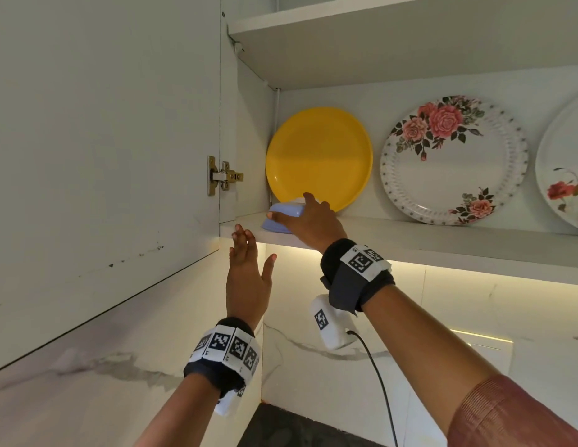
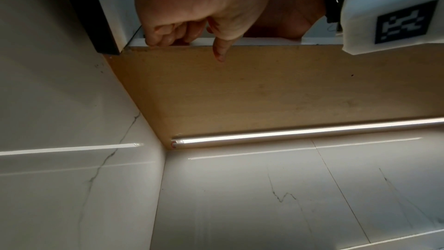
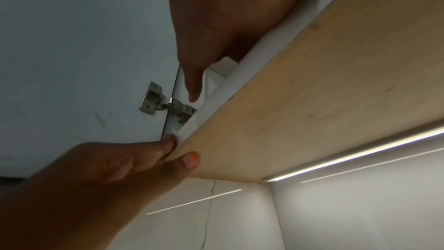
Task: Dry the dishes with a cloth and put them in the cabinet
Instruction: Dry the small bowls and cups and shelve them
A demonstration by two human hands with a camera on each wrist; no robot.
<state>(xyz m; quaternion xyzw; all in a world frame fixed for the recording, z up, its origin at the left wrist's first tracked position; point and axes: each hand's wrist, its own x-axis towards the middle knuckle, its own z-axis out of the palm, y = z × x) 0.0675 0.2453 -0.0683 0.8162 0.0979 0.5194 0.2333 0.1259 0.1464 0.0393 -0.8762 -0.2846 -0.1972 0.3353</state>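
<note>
Rt hand (image 1: 308, 222) grips blue bowl (image 1: 282, 217); lt hand (image 1: 247, 279) flat.

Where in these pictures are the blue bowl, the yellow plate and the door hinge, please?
blue bowl (image 1: 278, 222), head view, on its upturned side wall left of the right hand.
yellow plate (image 1: 318, 156), head view, on its flat centre.
door hinge (image 1: 223, 176), head view, on its metal arm.

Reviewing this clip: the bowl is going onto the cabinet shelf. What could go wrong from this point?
1. The blue bowl sits upside down near the shelf's front edge under the right hand; released there, it might slide off.
2. Pushed further back, it could knock the yellow plate leaning upright just behind it, which might topple.
3. The left hand is open at the shelf edge near the door, so it could not readily catch a slip.
</note>
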